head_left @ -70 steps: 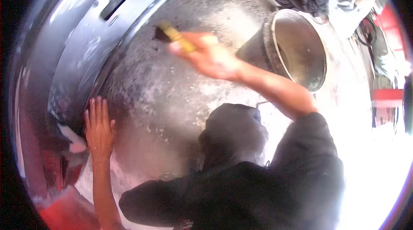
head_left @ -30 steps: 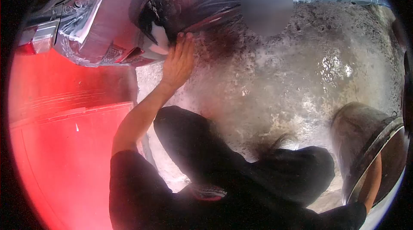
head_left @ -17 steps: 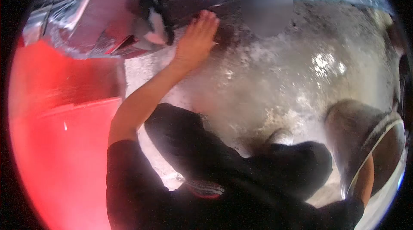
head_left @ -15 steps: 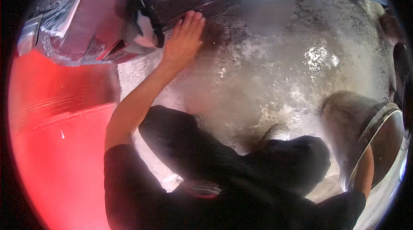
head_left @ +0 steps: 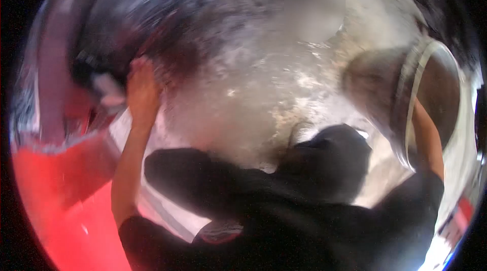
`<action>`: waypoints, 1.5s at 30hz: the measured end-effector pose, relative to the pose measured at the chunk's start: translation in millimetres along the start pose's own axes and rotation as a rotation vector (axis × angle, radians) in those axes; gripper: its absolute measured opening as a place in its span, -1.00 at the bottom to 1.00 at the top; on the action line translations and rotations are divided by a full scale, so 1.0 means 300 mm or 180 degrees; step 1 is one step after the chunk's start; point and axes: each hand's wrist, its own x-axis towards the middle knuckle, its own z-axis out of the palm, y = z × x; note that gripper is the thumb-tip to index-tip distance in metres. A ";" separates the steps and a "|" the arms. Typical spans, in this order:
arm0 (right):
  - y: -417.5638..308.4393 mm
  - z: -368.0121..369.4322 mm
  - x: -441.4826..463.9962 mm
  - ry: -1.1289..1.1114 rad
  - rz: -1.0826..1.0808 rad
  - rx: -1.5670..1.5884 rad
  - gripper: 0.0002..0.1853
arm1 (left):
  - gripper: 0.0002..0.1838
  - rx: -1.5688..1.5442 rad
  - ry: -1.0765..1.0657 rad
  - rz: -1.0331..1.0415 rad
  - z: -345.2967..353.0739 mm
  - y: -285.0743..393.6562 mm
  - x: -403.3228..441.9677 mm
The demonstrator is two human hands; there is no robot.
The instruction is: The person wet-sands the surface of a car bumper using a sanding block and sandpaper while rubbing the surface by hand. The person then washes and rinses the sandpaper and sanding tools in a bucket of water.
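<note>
My left hand reaches forward at the lower edge of a dark, wet car body. Its fingers are blurred but look stretched out, and I see nothing held in them. On the right, my right forearm goes into the mouth of a large, dirty bucket. The bucket lies tilted, with its opening turned to the right. Its wall hides my right hand, so I cannot see the fingers or whether they hold anything.
Wet, stained concrete floor spreads ahead of my bent knees. A bright red surface is at the lower left. Dark objects stand at the upper right, too blurred to name.
The view has swung, so the car body and bucket appear shifted left, the bucket also higher. My left hand appears lower and further left. My right arm is still in the bucket.
</note>
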 end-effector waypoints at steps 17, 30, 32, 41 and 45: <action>-0.203 -0.108 -0.087 -0.0471 0.0213 0.0736 -0.24 | -0.11 0.0830 0.0112 0.0228 -0.012 0.004 0.012; 0.081 0.056 0.033 -0.0179 0.0414 0.2063 -0.54 | -0.18 0.0634 0.0575 0.0440 0.048 -0.027 0.003; 0.244 0.285 0.138 0.0123 -0.0300 0.1760 -0.52 | -0.19 0.0605 0.0655 0.0485 0.059 -0.025 0.003; 0.053 0.200 0.145 -0.0414 -0.0278 -0.1174 -0.61 | -0.44 0.0425 0.0855 0.0435 0.097 -0.045 0.000; 0.069 0.142 0.136 -0.0037 -0.0640 -0.0828 -0.66 | -0.41 0.0861 0.0331 0.0276 0.097 -0.060 0.015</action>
